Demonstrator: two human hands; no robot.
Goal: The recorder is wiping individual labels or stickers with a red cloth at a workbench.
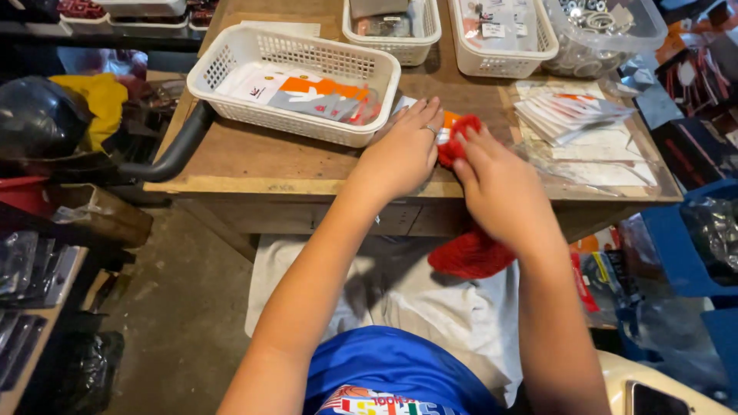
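Head view, left to right. At nine o'clock: dark bags and a yellow cloth heaped off the desk's edge, bare concrete floor below. At eleven o'clock: white slotted basket on the wooden desk, already holding a layer of flat orange-and-grey packets. At centre: left hand lying flat, fingers together, palm down on a clear packet just beside the basket; ring on one finger. Touching it at one o'clock: right hand, fingers curled shut on a bit of red mesh at the desk's front edge; more red netting hanging below toward the lap. At two o'clock: fanned stack of flat packets on clear sleeves, seemingly not yet handled. At twelve to one o'clock, far edge: two more white baskets and a clear tub of metal rings. Judging by the part-filled basket and waiting stack, somewhere midway. At three o'clock: blue bins, cluttered workshop.
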